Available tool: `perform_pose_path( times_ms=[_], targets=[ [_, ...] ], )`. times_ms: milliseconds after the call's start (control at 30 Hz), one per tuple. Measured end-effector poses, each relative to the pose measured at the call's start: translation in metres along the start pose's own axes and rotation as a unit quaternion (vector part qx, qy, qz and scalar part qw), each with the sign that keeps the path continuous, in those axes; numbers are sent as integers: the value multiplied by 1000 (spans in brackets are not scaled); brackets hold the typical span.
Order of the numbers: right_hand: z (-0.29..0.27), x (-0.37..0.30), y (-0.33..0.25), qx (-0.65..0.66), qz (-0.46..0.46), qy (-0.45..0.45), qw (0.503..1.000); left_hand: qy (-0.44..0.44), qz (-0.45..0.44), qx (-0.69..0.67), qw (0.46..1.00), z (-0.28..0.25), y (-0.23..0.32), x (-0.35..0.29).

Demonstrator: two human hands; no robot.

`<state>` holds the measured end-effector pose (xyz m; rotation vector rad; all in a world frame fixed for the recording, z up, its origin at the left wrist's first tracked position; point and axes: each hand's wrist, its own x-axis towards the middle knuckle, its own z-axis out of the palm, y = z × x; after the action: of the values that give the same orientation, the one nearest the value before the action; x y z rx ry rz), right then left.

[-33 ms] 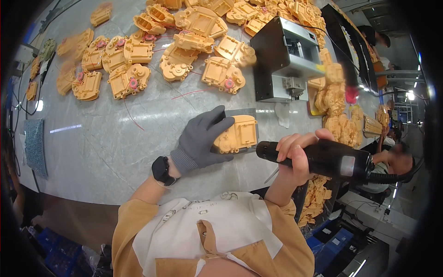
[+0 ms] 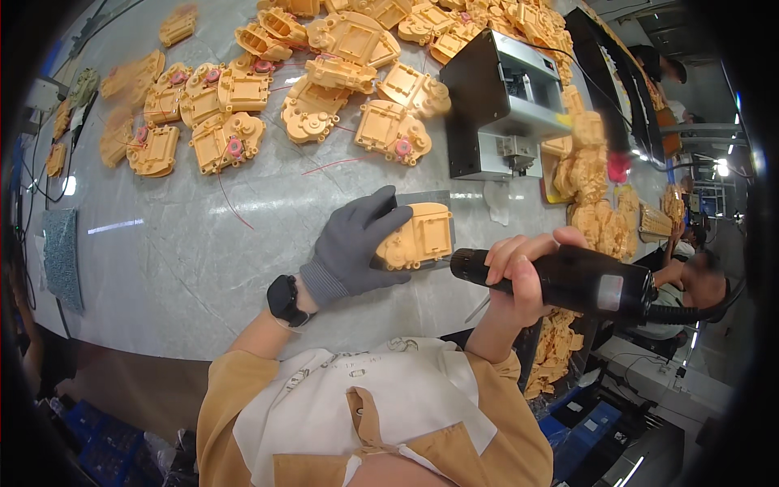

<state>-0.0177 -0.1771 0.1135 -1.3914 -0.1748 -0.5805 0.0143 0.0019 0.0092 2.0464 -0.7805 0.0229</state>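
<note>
My left hand (image 2: 355, 245), in a grey glove, is closed on the left end of a yellow plastic housing (image 2: 422, 235). The housing lies on a dark flat pad (image 2: 436, 196) on the table, its open recess toward the right. My bare right hand (image 2: 523, 272) is wrapped round a black electric screwdriver (image 2: 568, 280), held nearly level. Its narrow nose points left at the housing's lower right edge, where a thin bit appears to reach it. Whether a screw is there is too small to tell.
Several yellow housings (image 2: 227, 140), some with pink round parts and red wires, spread over the far side of the grey table (image 2: 187, 300). A black and silver machine (image 2: 503, 105) stands far right, beside heaped yellow parts (image 2: 596, 219). A bluish textured mat (image 2: 61, 260) lies at left. People sit farther right.
</note>
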Motion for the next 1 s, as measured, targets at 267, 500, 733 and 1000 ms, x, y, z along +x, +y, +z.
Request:
perform_pose_path(
  times_ms=[267,500,733,1000],
  targets=[
    [0,-2,4,-3,-3,-13,1000,-1,-3,4,1000,0,0,0],
    [-2,-4,8,2,19,-70,997,-5,-8,-2,1000,-1,0,0],
    [-3,-4,7,5,33,-80,996,-8,-9,-10,1000,-1,-1,0],
    [-7,3,11,-2,-2,-168,986,-1,-4,-9,1000,0,-4,-1]
  ],
)
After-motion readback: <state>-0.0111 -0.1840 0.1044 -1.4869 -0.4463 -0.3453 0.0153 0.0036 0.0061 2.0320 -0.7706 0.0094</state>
